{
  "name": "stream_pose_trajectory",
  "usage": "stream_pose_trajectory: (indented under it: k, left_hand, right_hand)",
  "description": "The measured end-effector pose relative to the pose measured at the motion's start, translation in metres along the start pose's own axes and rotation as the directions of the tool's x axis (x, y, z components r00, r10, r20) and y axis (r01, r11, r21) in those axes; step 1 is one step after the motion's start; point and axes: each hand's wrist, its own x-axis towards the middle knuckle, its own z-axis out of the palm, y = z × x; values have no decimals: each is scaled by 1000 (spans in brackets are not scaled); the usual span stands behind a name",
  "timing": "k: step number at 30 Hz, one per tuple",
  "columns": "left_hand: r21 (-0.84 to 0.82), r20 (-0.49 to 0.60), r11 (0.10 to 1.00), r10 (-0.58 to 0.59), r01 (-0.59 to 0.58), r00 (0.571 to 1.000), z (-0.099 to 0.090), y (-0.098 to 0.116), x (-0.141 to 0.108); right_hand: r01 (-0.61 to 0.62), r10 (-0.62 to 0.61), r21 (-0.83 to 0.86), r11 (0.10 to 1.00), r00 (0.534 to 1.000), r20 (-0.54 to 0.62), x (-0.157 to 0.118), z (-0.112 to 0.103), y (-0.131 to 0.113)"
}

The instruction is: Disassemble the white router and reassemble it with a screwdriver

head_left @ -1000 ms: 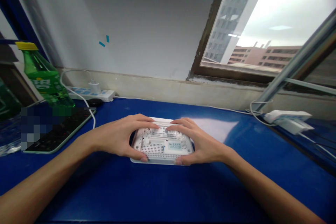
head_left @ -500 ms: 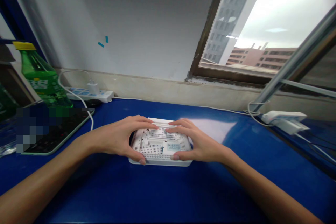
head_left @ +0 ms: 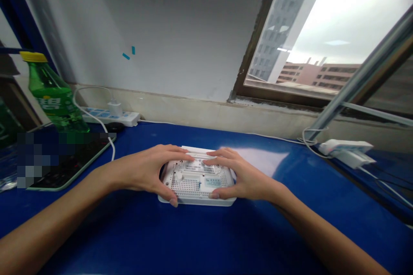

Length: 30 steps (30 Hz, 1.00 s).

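Since the earlier frame the view has tipped slightly, while the left hand (head_left: 142,169) and right hand (head_left: 248,176) have barely shifted on the white casing (head_left: 187,185). The two hands clamp it from either side, thumbs at its near edge and fingers reaching over the top. The fingertips (head_left: 190,159) of each hand come close across the middle but stay just apart.

The casing lies flat on the blue table (head_left: 200,240), directly in front of the person. Its perforated face is up, with a small post (head_left: 178,175) and a pale blue label (head_left: 213,182) showing between the hands.

Left of the hands, a dark tablet (head_left: 74,169) with a pale green edge lies on the table, partly pixelated. A white cable (head_left: 111,146) runs past it to a charger (head_left: 113,108) in a power strip (head_left: 97,114) along the wall's ledge. Beside the strip stands a green bottle (head_left: 53,94) with a yellow cap. To the right, a white adapter (head_left: 345,148) sits near the table's far edge, with a metal pole (head_left: 364,73) slanting above it. Beyond are the wall (head_left: 180,30), with two blue tape scraps (head_left: 128,53), and a window (head_left: 303,30) showing buildings (head_left: 318,75).
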Motion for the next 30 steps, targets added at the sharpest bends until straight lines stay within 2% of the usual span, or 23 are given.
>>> stream_pose_trajectory:
  k: [8, 15, 21, 30]
  left_hand:
    - [94, -5, 996, -6, 7, 1000, -3, 5, 3]
    - [99, -12, 995, 27, -25, 1000, -3, 5, 6]
    - [48, -32, 994, 100, -98, 994, -4, 8, 11]
    - [60, -52, 997, 60, -57, 997, -2, 8, 12]
  right_hand:
    - [15, -15, -46, 999, 1000, 4, 4, -5, -4]
    - [10, -7, -83, 996, 999, 33, 5, -6, -4]
    - [5, 1, -76, 997, 998, 69, 7, -8, -7]
    - [-1, 3, -37, 999, 999, 52, 3, -7, -8]
